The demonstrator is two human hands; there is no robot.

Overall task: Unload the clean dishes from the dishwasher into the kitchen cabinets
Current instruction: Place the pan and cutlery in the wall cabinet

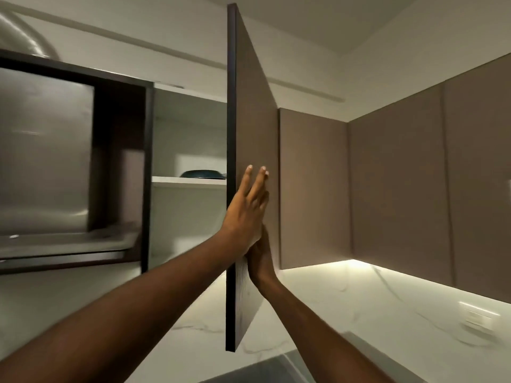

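Dishes visible at this moment amounted to one dark bowl, which sat on the middle shelf of the open upper cabinet; the dishwasher was out of view. I judged the step in hand to be closing the cabinet door, which stood edge-on to the camera. The next move called for a steady push leftward, toward the cabinet. I noted the left hand raised, fingers straight and flat against the door's outer face, gripping nothing. The right hand lay below it against the same face, largely hidden; its fingers appeared extended, holding nothing. Both forearms reached upward.
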